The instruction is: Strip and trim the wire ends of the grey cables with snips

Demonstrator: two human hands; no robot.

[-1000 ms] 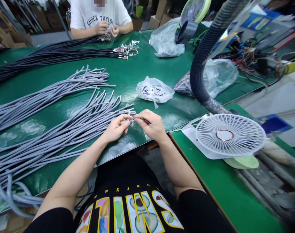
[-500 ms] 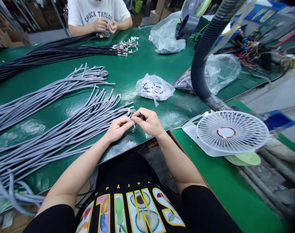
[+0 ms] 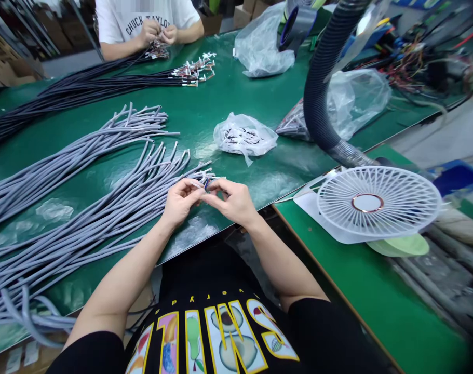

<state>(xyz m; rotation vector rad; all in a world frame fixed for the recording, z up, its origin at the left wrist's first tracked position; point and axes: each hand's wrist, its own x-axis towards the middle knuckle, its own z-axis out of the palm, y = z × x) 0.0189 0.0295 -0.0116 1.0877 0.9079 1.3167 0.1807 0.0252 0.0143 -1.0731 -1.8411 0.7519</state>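
Near the front edge of the green table (image 3: 220, 111), my left hand (image 3: 180, 200) pinches the stripped end of a grey cable (image 3: 143, 208) from the nearer bundle. My right hand (image 3: 233, 200) meets it fingertip to fingertip and grips the thin coloured wire ends (image 3: 206, 184) sticking out of that cable. What exactly sits between the right fingers is too small to tell. A second bundle of grey cables (image 3: 84, 148) lies farther back on the left.
A small plastic bag of parts (image 3: 244, 136) lies just beyond my hands. A white fan (image 3: 376, 202) and a dark ribbed hose (image 3: 322, 83) stand to the right. Across the table a person's hands (image 3: 158, 32) work on black cables (image 3: 84, 85). More plastic bags (image 3: 353, 101) lie at the back right.
Both hands have shifted slightly left and farther onto the table, still joined at the cable end. The view has tilted a little.
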